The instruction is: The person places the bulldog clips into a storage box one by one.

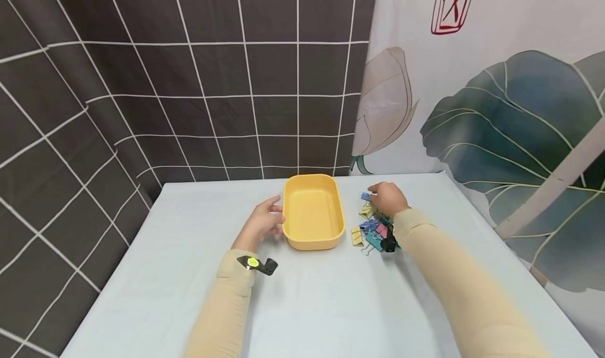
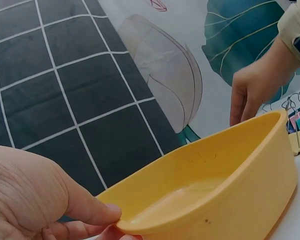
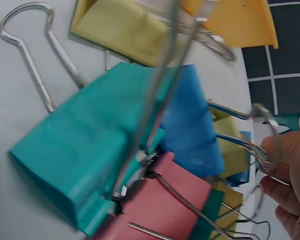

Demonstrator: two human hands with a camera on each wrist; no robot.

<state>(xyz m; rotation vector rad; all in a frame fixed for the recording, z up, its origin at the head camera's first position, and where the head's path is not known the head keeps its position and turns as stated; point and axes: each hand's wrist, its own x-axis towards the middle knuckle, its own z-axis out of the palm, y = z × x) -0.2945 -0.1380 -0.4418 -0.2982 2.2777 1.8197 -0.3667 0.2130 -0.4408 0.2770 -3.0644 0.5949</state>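
Observation:
A yellow plastic bin (image 1: 314, 245) stands on the white table. My left hand (image 1: 261, 222) is at its left side; in the left wrist view the thumb (image 2: 107, 212) lies on the bin's rim with fingers outside it, pinching the edge. To the right of the bin is a heap of binder clips (image 1: 373, 234) in teal, blue, pink, yellow, green and black. My right hand (image 1: 389, 199) reaches over the heap's far end, its fingertips pinching a blue binder clip (image 1: 365, 196). In the right wrist view, wire handles partly cover that clip and the right hand (image 3: 295, 175) shows only at the edge.
A dark cloth with a white grid (image 1: 212, 69) hangs behind and left of the table (image 1: 302, 305). A white curtain with painted leaves (image 1: 510, 116) hangs at the back right. The bin stands between the two hands, and its visible inside holds no clips.

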